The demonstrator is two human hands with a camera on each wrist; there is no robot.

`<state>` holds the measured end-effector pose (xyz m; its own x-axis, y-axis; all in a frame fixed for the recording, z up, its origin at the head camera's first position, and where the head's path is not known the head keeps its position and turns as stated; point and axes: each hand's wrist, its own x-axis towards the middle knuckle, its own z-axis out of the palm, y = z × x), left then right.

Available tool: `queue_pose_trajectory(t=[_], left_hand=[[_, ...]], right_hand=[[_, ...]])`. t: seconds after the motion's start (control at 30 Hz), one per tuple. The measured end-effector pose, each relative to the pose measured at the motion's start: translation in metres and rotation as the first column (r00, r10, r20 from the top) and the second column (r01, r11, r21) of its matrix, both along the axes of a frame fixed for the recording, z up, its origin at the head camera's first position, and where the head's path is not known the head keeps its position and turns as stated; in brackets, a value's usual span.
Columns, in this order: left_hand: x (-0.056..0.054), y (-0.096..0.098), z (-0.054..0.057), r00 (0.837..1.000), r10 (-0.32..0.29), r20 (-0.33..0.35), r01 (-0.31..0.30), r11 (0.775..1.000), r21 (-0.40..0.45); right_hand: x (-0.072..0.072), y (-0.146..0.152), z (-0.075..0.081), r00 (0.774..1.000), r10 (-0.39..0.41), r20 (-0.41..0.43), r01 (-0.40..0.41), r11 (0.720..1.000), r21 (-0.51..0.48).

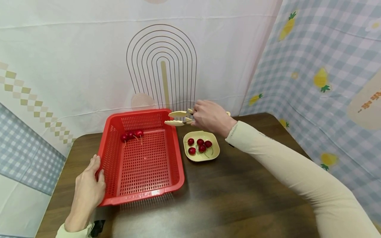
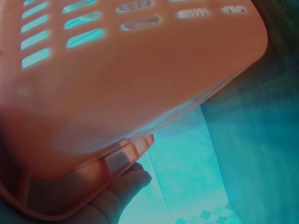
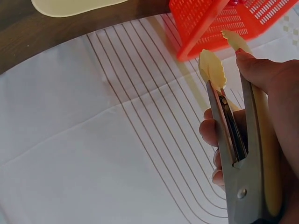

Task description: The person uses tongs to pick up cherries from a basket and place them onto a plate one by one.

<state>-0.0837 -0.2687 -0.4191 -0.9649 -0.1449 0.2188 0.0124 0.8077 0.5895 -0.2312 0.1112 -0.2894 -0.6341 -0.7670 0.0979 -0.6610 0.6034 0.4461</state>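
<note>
My left hand (image 1: 89, 185) grips the left rim of a red perforated plastic basket (image 1: 140, 197). In the left wrist view, its fingers (image 2: 128, 184) curl at the basket's rim. Three cherries (image 1: 131, 135) with stems lie in the basket's far left corner. My right hand (image 1: 212, 117) holds a pair of kitchen tongs (image 1: 175, 123) with cream tips and steel arms. The tips stand apart above the basket's right rim, with nothing between them. Below the right hand, a small cream dish (image 1: 215, 150) holds several cherries (image 1: 202, 148), some with stems.
A dark wooden table (image 1: 226, 198) carries the basket and dish, which sit side by side. Behind it hangs a white cloth (image 1: 98, 66) with an arch pattern. To the right hangs a blue checked cloth (image 1: 297, 96) with printed fruit.
</note>
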Motion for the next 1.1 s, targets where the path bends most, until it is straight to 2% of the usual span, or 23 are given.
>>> queue_pose_trajectory(t=[0.27,0.67,1.1], left_hand=[[0.0,-0.002,-0.002,1.0,-0.004,-0.01,0.004,1.0,-0.006],[0.0,0.0,-0.001,1.0,0.0,0.012,0.0,1.0,0.008],[-0.001,-0.001,-0.003,1.0,-0.004,-0.007,0.004,1.0,0.001]], right_hand=[[-0.003,-0.016,0.0,0.999,-0.026,0.028,0.026,0.999,0.028],[-0.006,-0.028,-0.006,0.999,-0.023,0.04,0.02,0.998,0.061],[-0.01,-0.04,-0.011,0.999,-0.024,0.047,0.019,0.995,0.098]])
